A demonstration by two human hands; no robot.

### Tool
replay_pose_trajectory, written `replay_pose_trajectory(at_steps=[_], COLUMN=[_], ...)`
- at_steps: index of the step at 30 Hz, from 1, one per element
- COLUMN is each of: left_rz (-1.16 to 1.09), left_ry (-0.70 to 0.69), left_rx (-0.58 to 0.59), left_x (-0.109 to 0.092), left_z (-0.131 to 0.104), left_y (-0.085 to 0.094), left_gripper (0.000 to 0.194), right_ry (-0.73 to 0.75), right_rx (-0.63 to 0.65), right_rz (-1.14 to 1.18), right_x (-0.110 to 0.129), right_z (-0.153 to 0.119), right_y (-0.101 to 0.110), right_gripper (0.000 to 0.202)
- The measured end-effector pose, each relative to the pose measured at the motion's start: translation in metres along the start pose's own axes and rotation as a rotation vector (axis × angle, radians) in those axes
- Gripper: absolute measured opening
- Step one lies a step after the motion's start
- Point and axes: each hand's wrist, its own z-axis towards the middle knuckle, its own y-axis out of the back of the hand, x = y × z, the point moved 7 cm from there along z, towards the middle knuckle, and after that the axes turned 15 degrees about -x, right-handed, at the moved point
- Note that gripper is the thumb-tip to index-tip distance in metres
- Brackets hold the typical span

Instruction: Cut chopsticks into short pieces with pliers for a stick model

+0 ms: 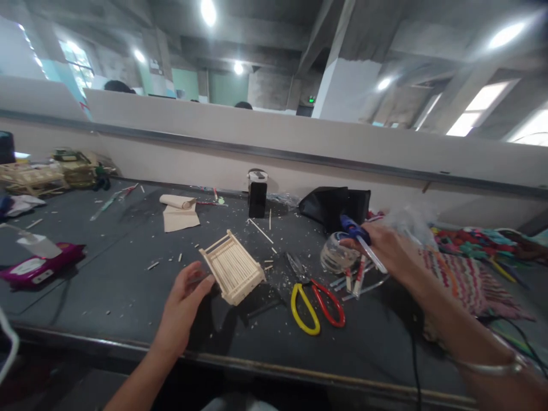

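Note:
A small model of pale wooden sticks [234, 267] stands on the dark table, left of the scissors. My left hand [187, 291] is at its left side, thumb and fingers apart, with nothing held. Over the right part of the table, my right hand [381, 245] is wrapped round a blue glue gun [354, 227] with a clear stick showing from it. Below the glue gun is a clear round container [338, 254], partly covered by it. Scissors with one yellow and one red handle [305, 308] lie between my hands, blades pointing away from me.
Clear sticks [359, 285] lie near the container. A black pouch [336, 205], a phone [257, 200] and a beige roll [180, 214] are farther back. A purple tissue box [45, 265] sits left; woven cloth [462, 279] lies right. Wood scraps are scattered about.

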Motion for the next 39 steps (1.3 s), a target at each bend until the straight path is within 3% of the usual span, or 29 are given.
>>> replay_pose_trajectory(at_steps=[2,4,8,12,14,17,18,20,22,23,26,30,33,39], left_rz=[-0.061,-0.083,-0.089,-0.075,-0.068,-0.069,-0.070,-0.080,-0.112,-0.133,-0.191,-0.262,-0.310,-0.403], left_ry=[0.189,0.290,0.369,0.405,0.411,0.438,0.451,0.475,0.488,0.492,0.540,0.635,0.658,0.665], left_rx=[0.041,0.091,0.274,0.383,0.399,0.405,0.399,0.375,0.355,0.349,0.340,0.342,0.287,0.147], left_x=[0.011,0.011,0.002,0.001,0.002,0.006,0.007,0.009,0.010,0.010,0.010,0.011,0.014,0.007], left_z=[-0.003,-0.007,-0.010,-0.005,-0.002,0.000,0.001,0.001,0.001,0.001,-0.003,-0.011,-0.014,-0.010], left_y=[-0.001,-0.005,-0.018,-0.026,-0.029,-0.033,-0.033,-0.034,-0.036,-0.037,-0.044,-0.056,-0.062,-0.065], left_gripper=[0.054,0.049,0.029,0.025,0.026,0.027,0.025,0.022,0.020,0.019,0.018,0.020,0.020,0.021], right_ry=[-0.024,-0.048,-0.016,0.091,0.106,0.119,0.073,-0.159,-0.278,-0.273,-0.214,-0.179,-0.200,-0.275], right_rx=[0.084,0.137,0.156,0.101,0.059,-0.133,-0.208,-0.303,-0.284,-0.247,0.098,0.372,0.442,0.413], right_rz=[-0.045,-0.022,0.090,0.127,0.113,0.150,0.187,0.291,0.449,0.565,0.851,1.008,1.074,1.111], right_x=[-0.007,-0.012,-0.018,-0.024,-0.026,-0.009,0.000,0.015,0.044,0.063,0.120,0.162,0.172,0.169], right_z=[0.007,0.010,0.011,0.009,0.005,-0.007,-0.014,-0.033,-0.055,-0.065,-0.091,-0.106,-0.103,-0.096], right_y=[-0.018,-0.033,-0.055,-0.060,-0.050,-0.002,0.018,0.050,0.062,0.061,0.029,-0.005,-0.010,-0.009], right_gripper=[0.045,0.046,0.049,0.053,0.062,0.070,0.068,0.054,0.040,0.033,0.025,0.021,0.020,0.021])
